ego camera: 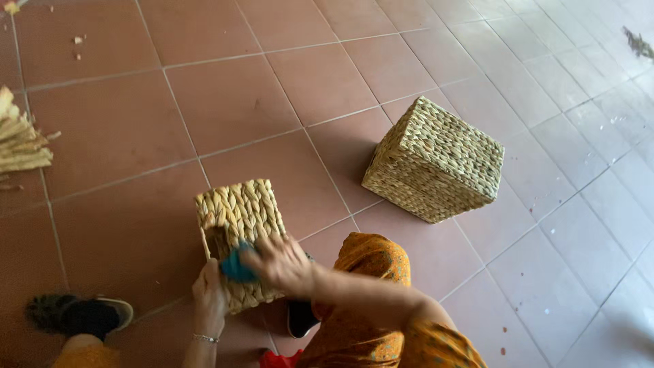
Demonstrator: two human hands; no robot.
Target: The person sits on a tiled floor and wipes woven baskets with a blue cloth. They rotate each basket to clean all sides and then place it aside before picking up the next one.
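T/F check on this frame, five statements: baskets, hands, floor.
1. Two woven baskets are on the tiled floor. True: a small basket by the hands and a larger cube basket apart from it.
2. The right hand presses a teal object against the small basket. True.
3. The left hand is flat on the floor. False: it grips the small basket's near edge.
4. The larger cube basket touches the small one. False: bare tile lies between them.
5. The floor is grey concrete. False: reddish-brown square tiles, with loose straw fibres at the left edge.
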